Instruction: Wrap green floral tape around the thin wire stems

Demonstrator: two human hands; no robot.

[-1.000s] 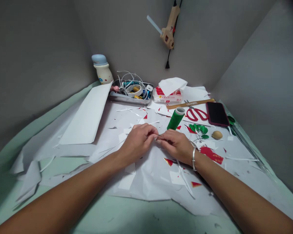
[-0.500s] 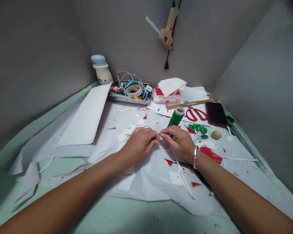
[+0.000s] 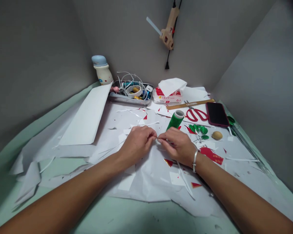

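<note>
Two hands close in on one thin pale sliver (image 3: 157, 138), too fine to tell whether it is wire or paper; it sits between your fingertips, in the gap where your hands nearly meet, above the middle of the white paper sheet (image 3: 146, 191). Your left hand (image 3: 136, 144) is curled nearly shut, its fingertips (image 3: 152, 133) pinching the near-left end of the sliver; your right hand (image 3: 177, 146) is bent almost as far closed, its fingertips (image 3: 161, 139) on the other end; exactly how each finger grips is hidden.

A silver bangle (image 3: 194, 161) circles your right wrist; a long white paper strip (image 3: 185, 180) lies on the sheet just below that hand, and a red-and-gold scrap (image 3: 168, 162) lies just beside it. Past your fingers stands a green thread spool (image 3: 175, 119), upright and near your right hand; green paper leaves (image 3: 197, 129) lie to its right, with a small brown oval object (image 3: 217, 135) beyond them.

Farther on lie red-handled scissors (image 3: 196, 115), a wooden ruler (image 3: 190, 104) and a phone (image 3: 217, 114); a tissue packet (image 3: 167, 96) and a steel tray (image 3: 127, 100) of cables and tape sit at the back, under a hanging glue gun (image 3: 167, 32).
</note>
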